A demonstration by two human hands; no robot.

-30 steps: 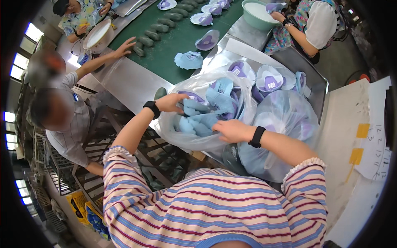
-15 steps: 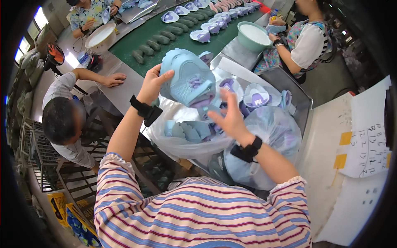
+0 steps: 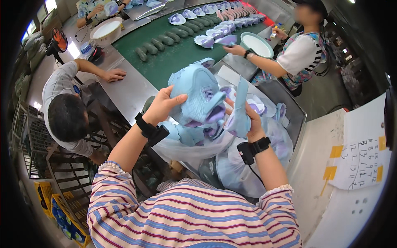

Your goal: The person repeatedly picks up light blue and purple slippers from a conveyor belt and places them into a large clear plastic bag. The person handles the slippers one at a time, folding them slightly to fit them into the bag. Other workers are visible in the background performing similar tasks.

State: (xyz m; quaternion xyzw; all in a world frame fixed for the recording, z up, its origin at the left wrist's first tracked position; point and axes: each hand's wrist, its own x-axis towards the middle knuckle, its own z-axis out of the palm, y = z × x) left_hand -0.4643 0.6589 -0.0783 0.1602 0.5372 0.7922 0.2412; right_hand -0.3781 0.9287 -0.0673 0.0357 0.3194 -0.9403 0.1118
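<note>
Both forearms rise from the lower edge and meet above the clear plastic bag (image 3: 231, 165) of blue pieces. The left hand (image 3: 162, 106), wrist bent back, closes thumb and fingers around the side of a light-blue shoe upper (image 3: 197, 97) held just above the bag; its long axis tilts from upper left down to lower right, its purple-lined opening facing the right hand. The right hand (image 3: 250, 122) pinches a narrow blue strip (image 3: 240, 109), standing nearly upright, beside the upper.
</note>
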